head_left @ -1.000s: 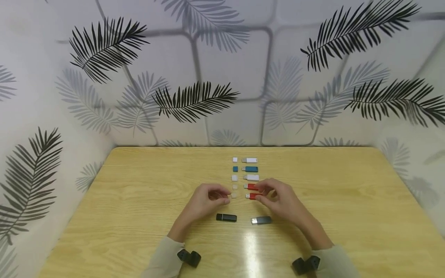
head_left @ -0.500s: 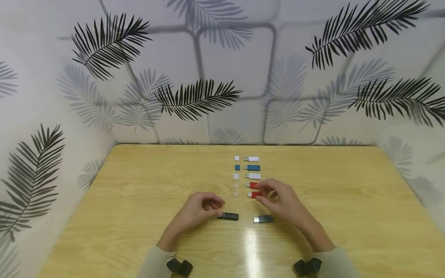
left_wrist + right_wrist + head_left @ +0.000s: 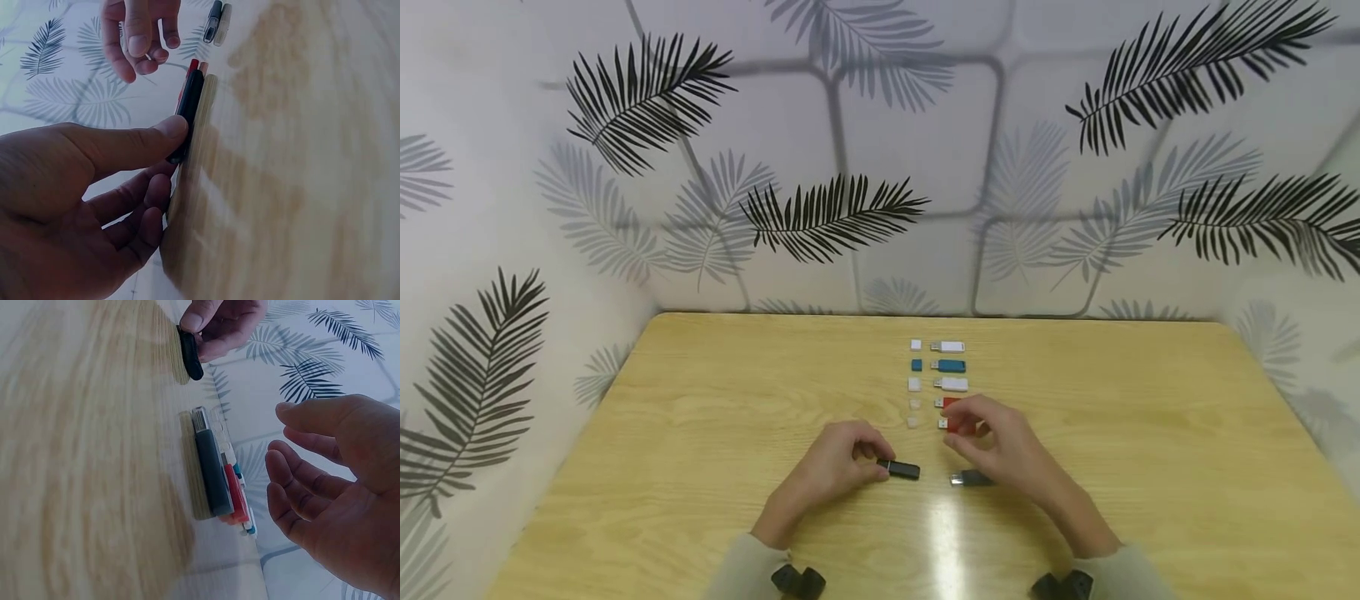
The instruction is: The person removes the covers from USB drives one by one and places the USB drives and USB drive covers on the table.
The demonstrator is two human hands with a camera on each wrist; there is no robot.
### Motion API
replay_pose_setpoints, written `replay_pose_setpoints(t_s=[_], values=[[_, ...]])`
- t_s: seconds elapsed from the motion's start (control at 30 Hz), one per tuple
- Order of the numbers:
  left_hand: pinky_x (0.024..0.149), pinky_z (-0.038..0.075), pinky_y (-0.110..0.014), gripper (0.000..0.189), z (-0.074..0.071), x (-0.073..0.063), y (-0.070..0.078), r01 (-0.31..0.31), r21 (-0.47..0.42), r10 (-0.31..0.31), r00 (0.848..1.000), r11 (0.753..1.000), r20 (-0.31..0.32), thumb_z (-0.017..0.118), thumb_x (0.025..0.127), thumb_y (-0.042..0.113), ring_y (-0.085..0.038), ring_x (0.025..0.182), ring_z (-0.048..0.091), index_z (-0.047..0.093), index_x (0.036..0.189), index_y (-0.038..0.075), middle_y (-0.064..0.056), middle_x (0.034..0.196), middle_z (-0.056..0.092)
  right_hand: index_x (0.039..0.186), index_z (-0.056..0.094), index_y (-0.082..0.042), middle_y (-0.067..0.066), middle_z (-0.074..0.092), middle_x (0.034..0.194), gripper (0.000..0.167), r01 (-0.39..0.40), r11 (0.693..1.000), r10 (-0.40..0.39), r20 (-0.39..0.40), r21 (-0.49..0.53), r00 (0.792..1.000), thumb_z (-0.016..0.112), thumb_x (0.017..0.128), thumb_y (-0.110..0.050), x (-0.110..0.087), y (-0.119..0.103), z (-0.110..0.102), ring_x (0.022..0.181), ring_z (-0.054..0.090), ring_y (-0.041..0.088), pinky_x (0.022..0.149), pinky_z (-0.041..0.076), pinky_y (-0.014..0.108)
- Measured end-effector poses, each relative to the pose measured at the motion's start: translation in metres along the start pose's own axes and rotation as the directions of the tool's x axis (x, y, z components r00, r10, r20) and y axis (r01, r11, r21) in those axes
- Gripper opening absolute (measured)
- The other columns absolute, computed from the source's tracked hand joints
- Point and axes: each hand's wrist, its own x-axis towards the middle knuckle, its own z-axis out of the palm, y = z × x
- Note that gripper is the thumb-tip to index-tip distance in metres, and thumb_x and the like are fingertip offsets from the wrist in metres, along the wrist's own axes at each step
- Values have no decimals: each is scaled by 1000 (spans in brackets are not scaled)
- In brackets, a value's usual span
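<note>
My left hand (image 3: 842, 458) pinches the left end of a black capped USB stick (image 3: 904, 470) between thumb and fingers; the left wrist view shows the thumb on the black stick (image 3: 188, 119). My right hand (image 3: 1003, 442) hovers with loosely bent fingers and holds nothing. Below it lies a dark grey USB stick (image 3: 972, 478), its metal plug pointing left and its right end partly hidden in the head view. In the right wrist view this grey stick (image 3: 212, 469) lies apart from the fingers. Two red USB sticks (image 3: 951, 402) are partly covered by the right hand.
Farther back on the wooden table (image 3: 737, 400) lie a white stick (image 3: 952, 347), a blue stick (image 3: 952, 366) and another white stick (image 3: 954, 384). Left of them runs a column of caps: white (image 3: 916, 345), blue (image 3: 917, 365), white (image 3: 914, 384) and clear ones (image 3: 913, 422).
My left hand has moved from beside the clear caps down toward me and taken hold of the black stick's left end. The right hand has shifted slightly, now covering part of the grey stick.
</note>
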Motion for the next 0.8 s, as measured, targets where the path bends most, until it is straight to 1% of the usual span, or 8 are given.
replay_pose_setpoints(t_s=[0.17,0.33,0.4,0.5,0.6,0.73,0.8], values=[[69,50,-25,16,1,0,1,-9,7,9,1000,1000,-6,86,83,5,-11,78,59,78,95,12,4,89,70,115,71,-4,7,72,104,25,24,1000,-24,13,16,1000,79,91,-7,-1,-4,3,87,67,10,77,58,35],[71,50,-25,15,3,0,3,-38,-1,38,999,999,-35,85,84,5,-12,81,62,78,97,11,3,91,71,117,70,-3,8,72,110,27,44,999,-45,33,6,998,78,92,-7,-3,-6,7,90,68,10,80,58,35],[71,50,-26,15,4,0,4,-45,-4,44,998,999,-54,84,84,6,-14,83,63,78,97,12,2,92,71,116,70,-3,7,72,109,26,55,999,-55,34,-2,998,78,91,-7,-3,-7,8,90,67,9,80,58,35],[74,51,-30,15,4,0,6,-51,-2,50,994,999,-97,84,85,7,-16,86,63,79,98,13,3,94,71,113,71,-3,7,72,105,25,91,996,-90,25,-13,996,79,89,-6,-3,-7,10,89,66,9,79,58,34],[76,52,-33,16,4,0,8,-49,-6,47,989,999,-137,84,86,7,-16,87,64,79,99,15,4,95,71,110,71,-3,6,72,102,24,125,992,-125,16,-23,992,80,88,-4,-2,-9,12,87,66,10,78,58,33],[77,53,-33,16,3,1,10,-47,-26,42,986,999,-164,84,86,9,-14,88,65,79,100,17,7,96,71,108,71,-3,4,70,99,24,163,986,-163,16,-21,987,81,86,-1,-1,-10,15,86,66,13,76,58,33],[76,55,-32,16,3,1,11,-58,-44,50,984,997,-174,84,86,8,-13,87,66,79,99,16,7,97,70,108,71,-4,3,69,99,25,173,985,-173,22,-16,985,81,85,0,-1,-11,16,85,66,15,76,59,34]])
